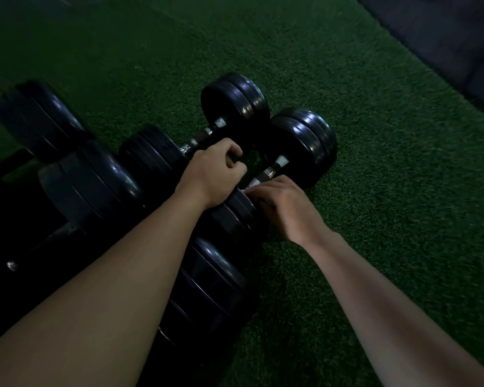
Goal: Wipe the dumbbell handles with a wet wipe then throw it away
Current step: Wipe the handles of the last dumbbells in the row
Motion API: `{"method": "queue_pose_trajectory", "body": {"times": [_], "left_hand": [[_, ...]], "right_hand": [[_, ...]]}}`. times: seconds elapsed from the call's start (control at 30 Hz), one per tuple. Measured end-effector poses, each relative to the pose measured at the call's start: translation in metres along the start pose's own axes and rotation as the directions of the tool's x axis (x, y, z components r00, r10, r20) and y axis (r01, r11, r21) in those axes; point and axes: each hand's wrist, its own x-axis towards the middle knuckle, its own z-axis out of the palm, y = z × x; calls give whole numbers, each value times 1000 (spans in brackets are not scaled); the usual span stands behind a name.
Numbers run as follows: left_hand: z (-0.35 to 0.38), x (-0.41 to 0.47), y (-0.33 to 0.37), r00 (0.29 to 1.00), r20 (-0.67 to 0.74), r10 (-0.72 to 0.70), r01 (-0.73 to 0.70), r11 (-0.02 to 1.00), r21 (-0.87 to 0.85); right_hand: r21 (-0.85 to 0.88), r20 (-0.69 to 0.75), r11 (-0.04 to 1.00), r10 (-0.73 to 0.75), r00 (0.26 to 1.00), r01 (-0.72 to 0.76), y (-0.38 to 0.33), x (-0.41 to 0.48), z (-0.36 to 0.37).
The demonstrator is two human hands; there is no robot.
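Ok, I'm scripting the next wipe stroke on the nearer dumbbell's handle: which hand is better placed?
Right. The right hand holds the white wipe against that handle; the left hand shows no wipe, its fingers curled round a dark thing I can't identify.

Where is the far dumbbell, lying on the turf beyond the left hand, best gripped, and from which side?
Probably the chrome handle of the far dumbbell, taken from above with the hand across the bar. It lies flat on the turf, and its round black heads hold the bar off the ground, leaving room to curl under. The heads look too wide to grasp.
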Motion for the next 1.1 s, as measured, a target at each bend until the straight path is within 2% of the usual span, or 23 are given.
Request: {"method": "queue_pose_trajectory", "body": {"times": [0.1,0.27,0.43,0.53,0.7,0.93,1.1], "left_hand": [[-1,-2,0,999,-11,44,-45,999,-17],[-4,-5,3,991,-2,133,-133,990,-43],[-18,-10,8,978,68,199,-181,961,-209],[-24,-11,15,959,157,234,-191,949,-250],[-31,-14,23,959,116,260,-242,958,-153],[-54,-42,40,964,80,253,-250,967,-44],[-88,-68,51,980,32,198,-201,973,112]], "right_hand": [[108,-84,992,75,994,-66,-3,-4,-11],[117,-230,986,139,963,-114,-12,-9,-30],[256,-302,948,263,916,-188,-13,-4,-39],[372,-305,904,334,892,-211,-21,2,-40],[617,-297,762,458,838,-198,-38,12,-47],[788,-175,597,448,876,-148,-75,15,-61],[695,-98,692,363,927,-197,-105,22,-75]]}}
